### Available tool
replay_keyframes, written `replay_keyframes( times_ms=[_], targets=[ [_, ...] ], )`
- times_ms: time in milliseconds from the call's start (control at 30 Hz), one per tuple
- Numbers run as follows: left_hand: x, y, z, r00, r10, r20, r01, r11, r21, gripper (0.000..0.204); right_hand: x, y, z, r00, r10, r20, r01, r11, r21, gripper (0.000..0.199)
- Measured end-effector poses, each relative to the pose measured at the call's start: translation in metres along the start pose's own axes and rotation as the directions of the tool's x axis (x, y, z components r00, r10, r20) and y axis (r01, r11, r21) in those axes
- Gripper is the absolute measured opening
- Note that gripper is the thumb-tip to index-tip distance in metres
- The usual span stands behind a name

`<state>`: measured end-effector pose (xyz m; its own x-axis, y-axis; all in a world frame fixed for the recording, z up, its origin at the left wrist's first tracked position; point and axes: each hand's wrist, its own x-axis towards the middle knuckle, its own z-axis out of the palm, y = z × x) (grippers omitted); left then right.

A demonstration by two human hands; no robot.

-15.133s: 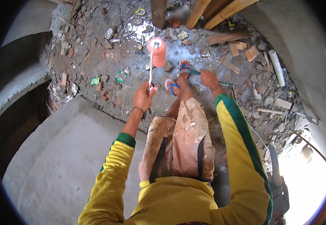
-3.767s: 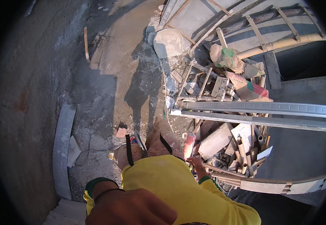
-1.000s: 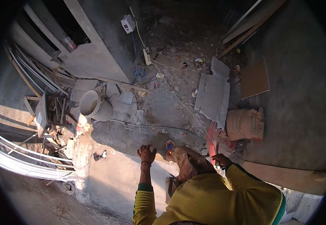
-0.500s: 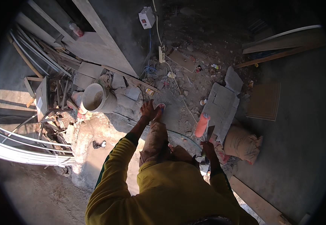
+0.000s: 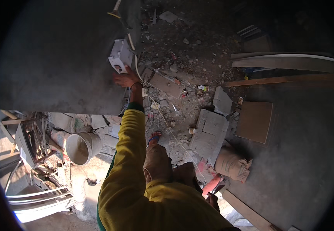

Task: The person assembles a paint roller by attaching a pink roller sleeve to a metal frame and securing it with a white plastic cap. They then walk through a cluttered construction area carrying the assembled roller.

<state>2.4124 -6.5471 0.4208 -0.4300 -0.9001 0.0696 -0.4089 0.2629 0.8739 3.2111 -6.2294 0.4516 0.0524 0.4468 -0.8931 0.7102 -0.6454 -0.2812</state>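
Observation:
My left arm reaches up to a white switch box point(image 5: 121, 55) on the grey wall. My left hand point(image 5: 126, 79) touches its lower end near a dark switch, fingers apart. A pale cable point(image 5: 131, 43) runs beside the box. My right hand point(image 5: 212, 201) is low beside my right leg, partly hidden by my body. It is closed on a tool with a red cylindrical part point(image 5: 212, 184) and a dark flat blade; its exact kind I cannot make out.
A whitish bucket point(image 5: 99, 143) stands at left among scrap wood point(image 5: 26, 142). Grey slabs point(image 5: 209, 133) and a tied brown sack point(image 5: 232, 165) lie at right. The cable crosses the rubble floor point(image 5: 182, 77). A long board point(image 5: 247, 211) lies at lower right.
My left hand has risen from near my knee to the switch box. My right hand has lowered with the red tool. The view has shifted closer to the wall.

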Motion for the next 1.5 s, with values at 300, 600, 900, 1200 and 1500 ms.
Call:
replay_keyframes(
  times_ms=[300,600,900,1200,1500],
  targets=[
    [0.057,-0.029,0.034,0.980,0.104,-0.167,-0.109,0.994,-0.019,0.072,-0.056,-0.085,0.076,0.985,-0.156,-0.073,0.163,0.981,0.103,0.017],
    [0.074,-0.034,0.044,0.958,0.254,-0.134,-0.244,0.966,0.085,0.071,-0.070,-0.133,0.139,0.968,-0.239,0.072,0.241,0.970,-0.015,0.017],
    [0.064,-0.025,0.060,0.962,0.121,-0.243,-0.111,0.992,0.054,0.070,-0.081,-0.117,0.150,0.954,-0.280,0.105,0.286,0.957,-0.044,0.017],
    [0.059,-0.031,0.080,0.932,0.120,-0.341,-0.104,0.992,0.067,0.067,-0.061,-0.078,0.135,0.991,-0.030,-0.132,0.027,0.999,-0.022,0.028],
    [0.067,-0.032,0.083,0.914,0.154,-0.375,-0.128,0.987,0.093,0.070,-0.104,-0.111,0.154,0.984,-0.021,-0.178,0.045,0.990,0.133,0.025]
  ],
)
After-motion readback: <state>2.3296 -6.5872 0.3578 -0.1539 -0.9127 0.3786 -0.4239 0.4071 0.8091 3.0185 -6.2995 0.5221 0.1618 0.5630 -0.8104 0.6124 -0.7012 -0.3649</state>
